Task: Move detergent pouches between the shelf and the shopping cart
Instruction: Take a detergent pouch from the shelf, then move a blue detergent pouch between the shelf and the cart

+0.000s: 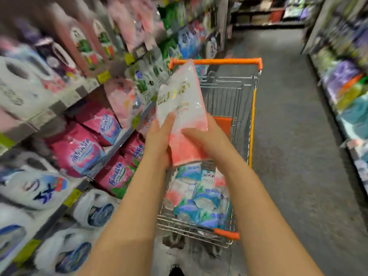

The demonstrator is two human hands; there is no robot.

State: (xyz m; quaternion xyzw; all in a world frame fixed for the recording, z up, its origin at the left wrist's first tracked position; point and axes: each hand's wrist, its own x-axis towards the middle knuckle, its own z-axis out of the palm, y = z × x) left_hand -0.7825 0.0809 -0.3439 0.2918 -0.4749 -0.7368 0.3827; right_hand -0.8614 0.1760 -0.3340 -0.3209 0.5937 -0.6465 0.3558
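While both of your hands are clamped on the one pouch, treat it as a soft, sloshing load. Your left hand (159, 136) wraps the lower left edge with its fingers up the front face, and your right hand (201, 134) closes on the lower right side, so the white-and-pink detergent pouch (182, 108) stands nearly upright between them, held in the air above the shopping cart (253, 120) and just beside the shelf (83, 90) on your left. Whether it is heading into the basket or back out cannot be told from this blurred view.

To do the step well, keep the grip low where the weight sits, and support the bottom seam instead of pinching the thin top, which would likely fold over. If you are loading, lower it flat onto the pile in the basket, not dropped from height; if you are restocking, swing it left and slide it base first into a gap among the pink packs (79, 150).

Count: two hands, one pouch in them. In the cart lie several more pouches (199, 198), blue-green and pink ones overlapping; at least three or four show, but the exact number cannot be told. One cart, with an orange handle (215, 61). The shelf goods are too smeared to count.
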